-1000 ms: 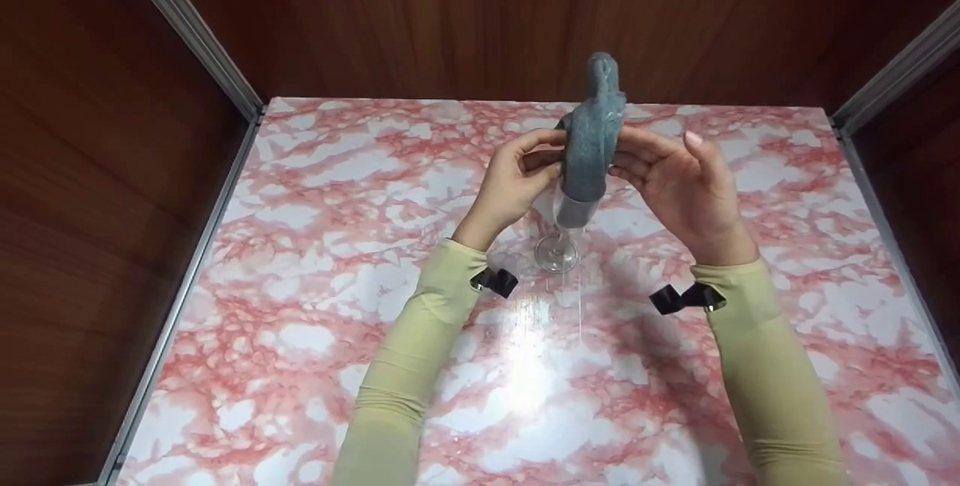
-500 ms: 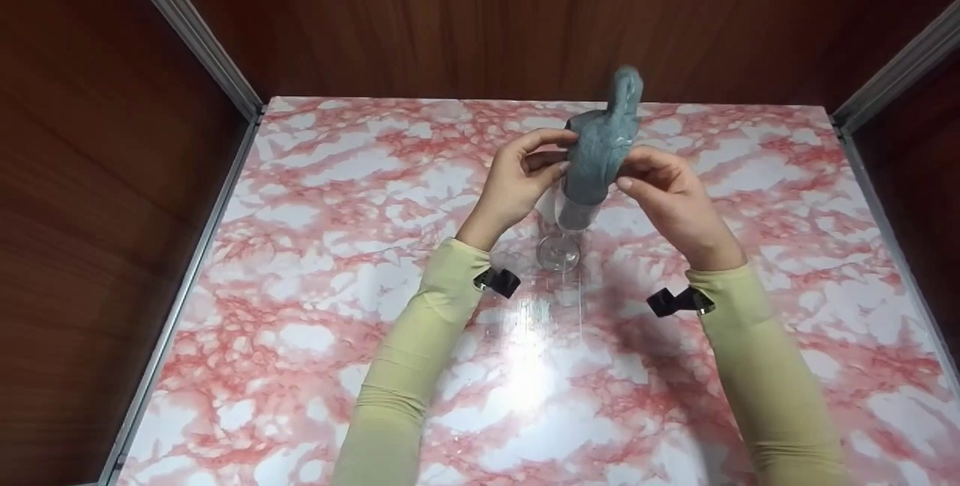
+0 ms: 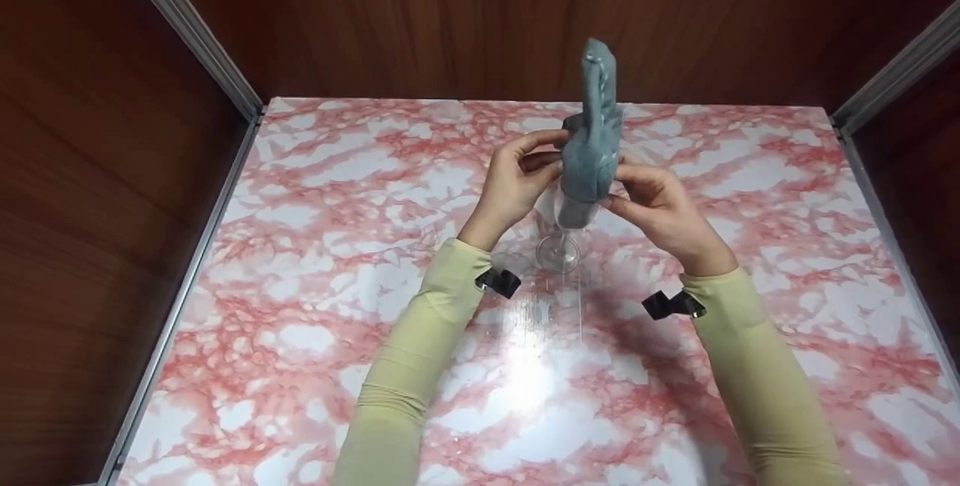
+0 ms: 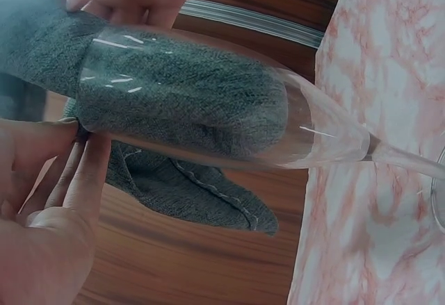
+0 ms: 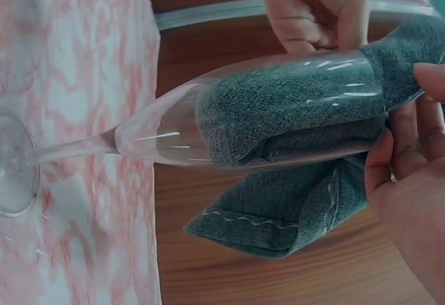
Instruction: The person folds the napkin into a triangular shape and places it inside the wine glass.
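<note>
A tall thin glass (image 3: 562,216) stands on the desk (image 3: 315,306), on its small round foot, and a grey cloth (image 3: 592,148) is pushed down into its bowl, with one end standing up above the rim and another flap hanging outside. The left hand (image 3: 517,186) has its fingers curled around the rim of the glass and pinches it together with the cloth. The right hand (image 3: 660,212) has its fingers curled at the other side of the rim, touching the cloth and the glass.

The main risk, I think, is the thin stem (image 5: 69,149). The two hands work at the very top, far above the foot, so a sideways push or a strong twist of the cloth can bend the glass over or break the stem. The cloth fills the bowl tightly, as the wrist views show, so pressing it deeper can crack the thin wall. If the cloth is pulled out quickly, it can lift the glass with it and then drop it on the hard desk. The smooth surface also lets the foot slide.
</note>
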